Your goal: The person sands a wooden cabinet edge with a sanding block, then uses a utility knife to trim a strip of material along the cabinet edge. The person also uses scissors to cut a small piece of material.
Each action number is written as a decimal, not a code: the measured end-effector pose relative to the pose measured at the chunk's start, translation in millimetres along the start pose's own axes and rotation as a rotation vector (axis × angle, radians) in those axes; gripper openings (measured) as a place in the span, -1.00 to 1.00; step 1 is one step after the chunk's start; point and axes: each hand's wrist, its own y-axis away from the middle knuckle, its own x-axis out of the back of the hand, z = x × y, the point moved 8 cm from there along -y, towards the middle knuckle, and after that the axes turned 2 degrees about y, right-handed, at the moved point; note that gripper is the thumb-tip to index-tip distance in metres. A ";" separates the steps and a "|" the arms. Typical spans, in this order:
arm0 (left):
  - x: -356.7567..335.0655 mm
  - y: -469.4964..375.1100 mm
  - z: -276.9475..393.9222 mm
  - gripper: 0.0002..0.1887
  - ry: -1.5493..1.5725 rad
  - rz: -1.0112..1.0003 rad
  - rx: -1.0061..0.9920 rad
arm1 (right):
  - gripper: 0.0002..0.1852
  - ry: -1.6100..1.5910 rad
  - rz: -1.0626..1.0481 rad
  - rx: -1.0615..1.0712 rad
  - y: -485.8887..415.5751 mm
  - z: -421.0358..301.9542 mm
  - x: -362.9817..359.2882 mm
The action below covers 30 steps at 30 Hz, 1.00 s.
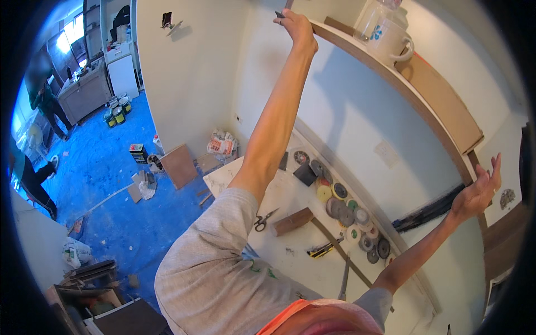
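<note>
At the left end of a curved wooden shelf (360,52), my left hand (296,27) is raised with a small dark object (279,15) at its fingertips; what it is cannot be told. My right hand (475,194), fingers apart, is near the shelf's right end and appears empty. A white mug (387,42) with a blue flower, a clear jar (372,21) and a long cardboard box (444,104) stand on the shelf. On the white worktop below lie scissors (261,221), a yellow and black utility knife (320,250), a brown block (293,222) and several round abrasive discs (345,213).
Blue sheeting (109,209) covers the floor at left. On it are paint cans (118,114), a square board (179,166) and dark drawers or panels (96,297). Two other people (46,98) are at the far left. A black-smeared strip (427,211) crosses the wall below the shelf.
</note>
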 end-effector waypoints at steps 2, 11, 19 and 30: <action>2.5 7.4 -1.1 -0.27 0.007 0.019 0.156 | -0.44 0.010 0.038 0.018 0.9 -1.9 2.2; 29.8 -8.5 12.4 -0.46 -0.110 0.215 0.102 | -0.33 -0.033 0.041 0.021 2.0 3.7 3.6; 118.3 31.4 26.7 -0.65 0.234 0.124 0.221 | -0.33 -0.115 0.042 -0.002 6.0 7.7 8.3; -2.3 95.3 35.3 -0.20 0.286 0.048 0.297 | -0.30 -0.140 0.008 0.028 8.5 11.8 10.2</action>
